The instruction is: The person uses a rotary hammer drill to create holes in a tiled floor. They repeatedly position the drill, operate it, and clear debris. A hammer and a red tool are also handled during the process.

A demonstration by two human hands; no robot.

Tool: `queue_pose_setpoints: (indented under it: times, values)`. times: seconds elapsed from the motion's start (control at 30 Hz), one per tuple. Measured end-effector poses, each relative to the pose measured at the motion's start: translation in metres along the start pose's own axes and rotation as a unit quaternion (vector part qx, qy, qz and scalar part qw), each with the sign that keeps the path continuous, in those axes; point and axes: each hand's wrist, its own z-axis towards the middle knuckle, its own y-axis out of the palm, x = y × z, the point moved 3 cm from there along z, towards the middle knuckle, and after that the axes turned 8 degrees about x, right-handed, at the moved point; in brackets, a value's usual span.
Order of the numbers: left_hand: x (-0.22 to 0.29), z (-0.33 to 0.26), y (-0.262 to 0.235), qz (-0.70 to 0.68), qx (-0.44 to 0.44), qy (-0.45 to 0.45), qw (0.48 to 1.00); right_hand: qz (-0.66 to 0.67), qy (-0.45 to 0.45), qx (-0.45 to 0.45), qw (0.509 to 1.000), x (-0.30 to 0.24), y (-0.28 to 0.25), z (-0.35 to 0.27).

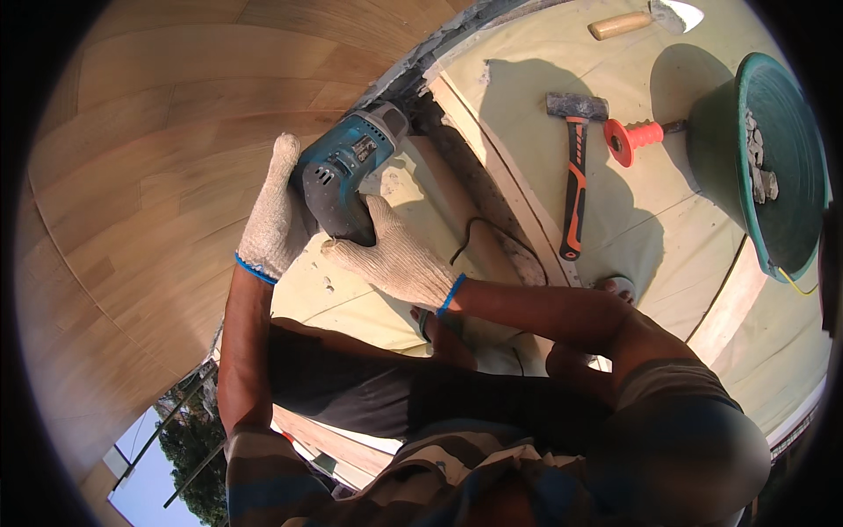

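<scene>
A teal and black power tool [347, 158] points its grey metal front end at the dark, broken gap along the foot of the wood-plank wall. My left hand [274, 211], in a cream knitted glove with a blue cuff, grips the tool's left side, with one digit sticking up past the body; its other fingers are mostly hidden. My right hand [395, 259], gloved the same way, is closed round the black rear handle [338, 206], thumb on top. The working tip is not visible.
To the right, a club hammer [575, 176] with an orange and black handle lies on the pale sheeting, beside a chisel with a red hand guard [637, 139]. A green basin [751, 167] holds rubble. Farther off lies a trowel [645, 19]. A black cable [479, 224] curves near wooden boards [509, 180].
</scene>
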Motion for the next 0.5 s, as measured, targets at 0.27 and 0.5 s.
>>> queue_pose_setpoints:
  times: [0.27, 0.5]
  values:
    - [0.000, -0.001, 0.009, 0.144, 0.041, 0.084, 0.985, -0.066, -0.077, 0.160, 0.982, 0.002, 0.033, -0.003]
    - [0.003, -0.014, 0.035, 0.118, 0.076, 0.077, 0.987, 0.226, 0.121, 0.002, 0.967, 0.000, 0.011, -0.020]
